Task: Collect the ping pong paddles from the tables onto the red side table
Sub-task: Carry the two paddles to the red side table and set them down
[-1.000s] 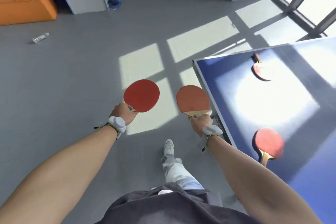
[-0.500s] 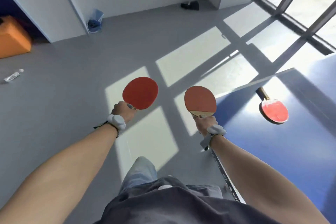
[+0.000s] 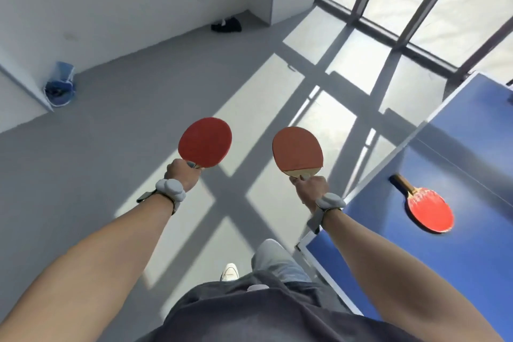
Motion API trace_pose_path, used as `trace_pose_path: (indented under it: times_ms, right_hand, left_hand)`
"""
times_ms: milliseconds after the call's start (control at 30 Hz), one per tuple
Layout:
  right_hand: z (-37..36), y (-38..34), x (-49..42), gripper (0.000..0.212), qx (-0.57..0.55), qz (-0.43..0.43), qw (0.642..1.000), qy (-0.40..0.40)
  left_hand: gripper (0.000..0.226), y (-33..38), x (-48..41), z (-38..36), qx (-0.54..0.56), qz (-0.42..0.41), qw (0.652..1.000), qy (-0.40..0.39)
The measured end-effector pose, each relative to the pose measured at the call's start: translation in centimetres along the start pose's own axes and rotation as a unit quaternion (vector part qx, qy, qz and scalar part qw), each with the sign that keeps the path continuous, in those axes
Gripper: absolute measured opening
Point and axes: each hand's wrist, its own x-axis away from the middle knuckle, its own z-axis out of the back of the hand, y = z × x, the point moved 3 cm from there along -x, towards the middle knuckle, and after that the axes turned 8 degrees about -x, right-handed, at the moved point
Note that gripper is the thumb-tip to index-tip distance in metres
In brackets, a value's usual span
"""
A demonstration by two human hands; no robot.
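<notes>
My left hand (image 3: 181, 174) grips the handle of a red ping pong paddle (image 3: 205, 142), blade pointing forward over the grey floor. My right hand (image 3: 310, 186) grips the handle of a second, orange-red paddle (image 3: 297, 151) held the same way. A third red paddle (image 3: 427, 208) with a wooden handle lies flat on the blue ping pong table (image 3: 472, 255) to my right, near its corner. The red side table is not in view.
The table's corner and edge (image 3: 304, 246) sit just right of my legs. A blue bag (image 3: 59, 86) leans by a wall corner at the left. Dark shoes (image 3: 226, 25) lie by the far wall. Tall windows (image 3: 433, 3) fill the upper right.
The view has swung right as I walk: the orange box and bottle left the frame, the windows came in. Only one paddle on the table still shows. Both hands keep their paddles.
</notes>
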Motion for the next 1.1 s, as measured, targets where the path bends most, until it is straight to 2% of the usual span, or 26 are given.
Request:
trace_pose_path:
  times_ms: [233,333,433,600,633,733,833,933,1000,1100]
  right_hand:
    - [0.2,-4.9,-10.0,0.045,-0.071,-0.068,0.995,0.000]
    - [1.7,-7.1,-16.8,0.054,-0.099,-0.107,0.989,0.011]
    - [3.6,-9.8,-22.6,0.053,-0.163,-0.139,0.976,0.031]
    - [9.6,-14.4,-32.0,0.041,-0.233,-0.153,0.957,0.085]
    - [9.9,-15.1,-32.5,0.040,-0.226,-0.152,0.958,0.087]
    - [13.9,-16.5,-38.2,0.034,-0.216,-0.154,0.957,0.112]
    - [17.6,-16.6,-45.2,0.034,-0.249,-0.184,0.940,0.146]
    - [21.3,-17.3,-51.3,0.029,-0.233,-0.177,0.943,0.158]
    - [25.1,-18.0,-55.9,0.032,-0.221,-0.188,0.940,0.182]
    - [31.4,-18.3,-61.9,0.031,-0.200,-0.208,0.936,0.200]
  left_hand:
    - [0.042,11.6,-11.4,-1.9,-0.067,-0.057,0.995,-0.050]
    - [0.035,17.6,-16.9,-2.6,-0.095,-0.074,0.991,-0.066]
    - [0.033,23.5,-21.6,-2.1,-0.129,-0.087,0.985,-0.079]
    - [0.034,35.9,-29.1,-4.4,-0.153,-0.134,0.973,-0.111]
    - [0.036,36.7,-29.8,-4.6,-0.158,-0.140,0.971,-0.113]
    - [0.031,45.0,-33.1,-7.6,-0.154,-0.173,0.964,-0.128]
    - [0.022,53.6,-36.9,-11.5,-0.172,-0.194,0.955,-0.145]
    - [0.017,60.1,-40.9,-14.5,-0.176,-0.189,0.956,-0.138]
    - [0.016,65.9,-44.0,-17.2,-0.169,-0.187,0.954,-0.161]
    - [0.031,76.6,-47.3,-21.3,-0.178,-0.222,0.937,-0.204]
